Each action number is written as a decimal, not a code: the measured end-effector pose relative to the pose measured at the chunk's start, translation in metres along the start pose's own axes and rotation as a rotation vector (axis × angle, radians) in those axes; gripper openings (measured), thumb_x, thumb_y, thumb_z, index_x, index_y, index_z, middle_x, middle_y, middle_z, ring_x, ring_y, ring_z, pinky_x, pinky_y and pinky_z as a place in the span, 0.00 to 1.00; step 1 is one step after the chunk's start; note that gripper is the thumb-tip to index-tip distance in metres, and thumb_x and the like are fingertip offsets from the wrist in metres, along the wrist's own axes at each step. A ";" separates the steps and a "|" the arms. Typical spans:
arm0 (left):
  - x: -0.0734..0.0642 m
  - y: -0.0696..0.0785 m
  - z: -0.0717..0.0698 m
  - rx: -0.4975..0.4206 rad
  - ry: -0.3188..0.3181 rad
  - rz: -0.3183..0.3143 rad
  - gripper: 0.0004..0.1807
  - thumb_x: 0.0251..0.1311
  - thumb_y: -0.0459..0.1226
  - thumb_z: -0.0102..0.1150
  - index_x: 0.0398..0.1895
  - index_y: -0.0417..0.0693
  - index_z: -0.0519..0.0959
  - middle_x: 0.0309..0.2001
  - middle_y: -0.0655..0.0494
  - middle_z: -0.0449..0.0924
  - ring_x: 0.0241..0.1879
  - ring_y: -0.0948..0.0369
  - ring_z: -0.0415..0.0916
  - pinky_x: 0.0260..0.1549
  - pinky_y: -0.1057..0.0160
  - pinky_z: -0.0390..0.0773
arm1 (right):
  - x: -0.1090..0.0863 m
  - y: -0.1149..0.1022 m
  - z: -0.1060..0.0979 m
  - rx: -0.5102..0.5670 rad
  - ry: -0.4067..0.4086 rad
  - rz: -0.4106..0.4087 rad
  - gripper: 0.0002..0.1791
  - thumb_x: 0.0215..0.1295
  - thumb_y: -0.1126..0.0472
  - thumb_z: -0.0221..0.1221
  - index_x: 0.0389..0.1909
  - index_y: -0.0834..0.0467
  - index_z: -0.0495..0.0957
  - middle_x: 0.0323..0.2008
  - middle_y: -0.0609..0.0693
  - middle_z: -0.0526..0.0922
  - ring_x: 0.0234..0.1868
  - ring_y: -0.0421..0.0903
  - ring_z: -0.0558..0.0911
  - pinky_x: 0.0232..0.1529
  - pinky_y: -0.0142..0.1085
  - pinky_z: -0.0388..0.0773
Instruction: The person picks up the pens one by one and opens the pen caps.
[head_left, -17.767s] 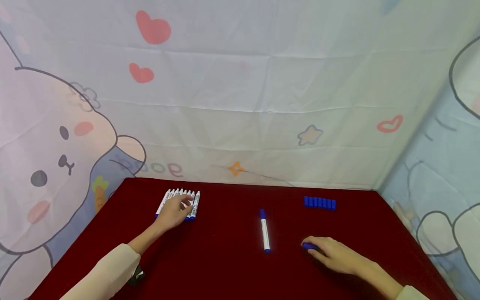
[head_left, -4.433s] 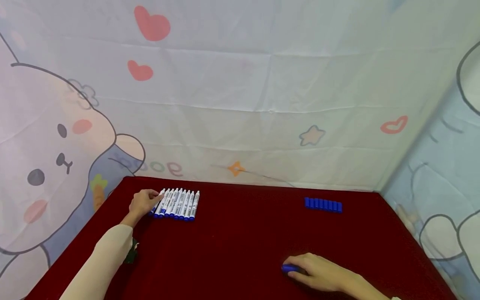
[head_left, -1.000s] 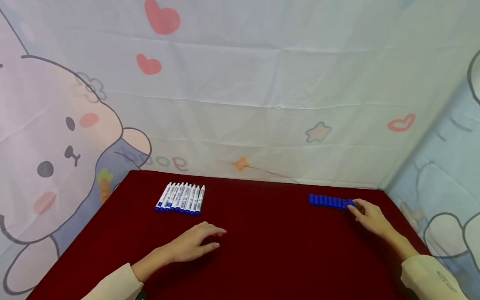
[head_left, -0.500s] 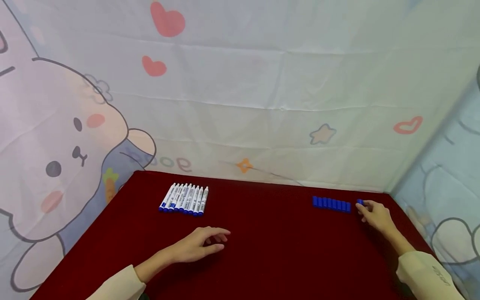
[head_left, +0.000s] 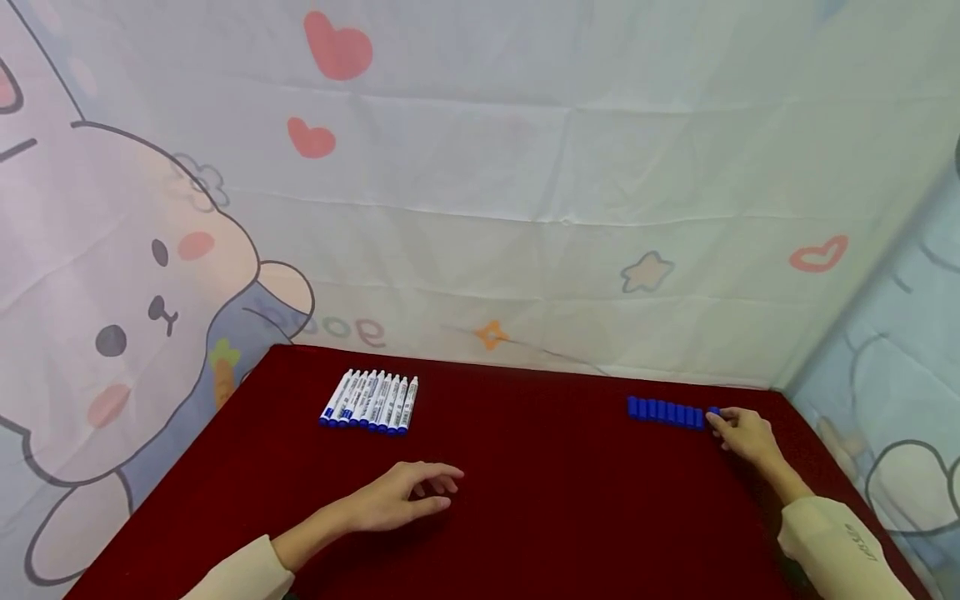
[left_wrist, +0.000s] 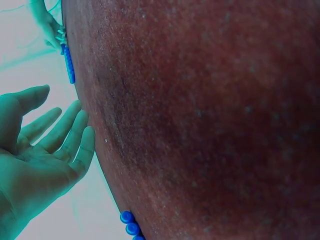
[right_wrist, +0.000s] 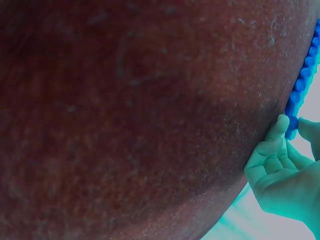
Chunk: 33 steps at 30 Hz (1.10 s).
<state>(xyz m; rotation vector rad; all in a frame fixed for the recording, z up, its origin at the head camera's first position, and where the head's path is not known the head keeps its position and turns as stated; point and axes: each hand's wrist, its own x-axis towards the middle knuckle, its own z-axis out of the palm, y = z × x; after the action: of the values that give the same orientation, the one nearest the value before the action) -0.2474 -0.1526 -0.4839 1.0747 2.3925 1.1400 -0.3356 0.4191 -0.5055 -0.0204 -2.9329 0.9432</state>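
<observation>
At the right end of a row of blue marker caps (head_left: 663,412), my right hand (head_left: 746,435) pinches one more blue cap (head_left: 713,411) between thumb and fingers. The right wrist view shows this held cap (right_wrist: 292,127) right at the end of the row. My left hand (head_left: 393,497) hovers over the front middle of the table with relaxed fingers and nothing in it. Beyond it, on the left, several uncapped white markers (head_left: 369,402) lie side by side, white tips away from me and blue ends towards me.
A dark red cloth (head_left: 540,500) covers the table. Behind it hangs a pale printed curtain (head_left: 465,167) that meets the table's back edge and continues along both sides.
The capped marker seen earlier mid-table is gone. My left hand has left the marker row for the front middle. My right hand carried a cap to the row's right end, lately edging left.
</observation>
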 end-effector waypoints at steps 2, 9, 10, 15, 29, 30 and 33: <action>0.000 0.000 0.000 -0.002 0.001 -0.001 0.24 0.75 0.40 0.54 0.68 0.39 0.72 0.55 0.46 0.84 0.54 0.58 0.80 0.51 0.65 0.80 | -0.001 -0.001 0.002 -0.012 0.001 -0.006 0.31 0.79 0.54 0.51 0.60 0.84 0.67 0.36 0.67 0.87 0.24 0.40 0.82 0.27 0.33 0.78; -0.002 -0.001 0.000 -0.006 0.001 -0.013 0.23 0.75 0.41 0.54 0.68 0.39 0.73 0.54 0.46 0.84 0.53 0.61 0.80 0.51 0.65 0.80 | -0.001 -0.004 0.006 -0.037 0.011 0.004 0.31 0.80 0.52 0.50 0.60 0.81 0.70 0.34 0.63 0.87 0.27 0.42 0.82 0.27 0.35 0.77; -0.002 -0.001 0.000 -0.006 0.002 -0.014 0.23 0.75 0.41 0.54 0.68 0.39 0.73 0.54 0.46 0.84 0.53 0.61 0.80 0.51 0.65 0.80 | -0.001 -0.004 0.005 -0.045 0.012 0.007 0.31 0.80 0.52 0.50 0.60 0.81 0.70 0.34 0.63 0.87 0.27 0.43 0.82 0.28 0.36 0.77; 0.000 -0.002 -0.001 -0.013 0.022 -0.005 0.23 0.75 0.40 0.55 0.67 0.38 0.73 0.54 0.44 0.84 0.52 0.61 0.80 0.50 0.65 0.80 | 0.000 -0.003 0.005 -0.099 0.012 0.026 0.32 0.80 0.50 0.50 0.60 0.79 0.70 0.35 0.63 0.86 0.31 0.48 0.82 0.29 0.37 0.74; 0.003 -0.004 0.003 -0.008 0.055 -0.003 0.22 0.75 0.40 0.55 0.66 0.38 0.75 0.52 0.44 0.84 0.51 0.62 0.80 0.48 0.66 0.80 | -0.005 0.003 0.004 -0.131 0.044 -0.014 0.30 0.80 0.52 0.47 0.60 0.80 0.70 0.41 0.71 0.84 0.39 0.64 0.84 0.39 0.56 0.81; 0.003 -0.004 0.003 -0.007 0.061 -0.001 0.22 0.75 0.40 0.55 0.65 0.38 0.75 0.52 0.44 0.84 0.51 0.62 0.80 0.48 0.66 0.80 | -0.005 0.003 0.004 -0.124 0.046 -0.021 0.30 0.80 0.53 0.47 0.59 0.80 0.70 0.39 0.71 0.84 0.37 0.62 0.84 0.38 0.54 0.81; 0.003 -0.004 0.000 -0.001 0.079 0.007 0.21 0.75 0.40 0.55 0.65 0.38 0.75 0.52 0.44 0.84 0.50 0.61 0.80 0.47 0.65 0.80 | -0.007 0.003 0.001 -0.105 0.039 -0.040 0.28 0.80 0.56 0.47 0.58 0.82 0.69 0.33 0.65 0.85 0.29 0.52 0.83 0.31 0.46 0.79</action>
<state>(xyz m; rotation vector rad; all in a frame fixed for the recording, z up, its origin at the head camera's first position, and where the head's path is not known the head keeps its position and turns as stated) -0.2512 -0.1519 -0.4867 1.0581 2.4495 1.2071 -0.3290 0.4208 -0.5085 0.0153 -2.9318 0.7742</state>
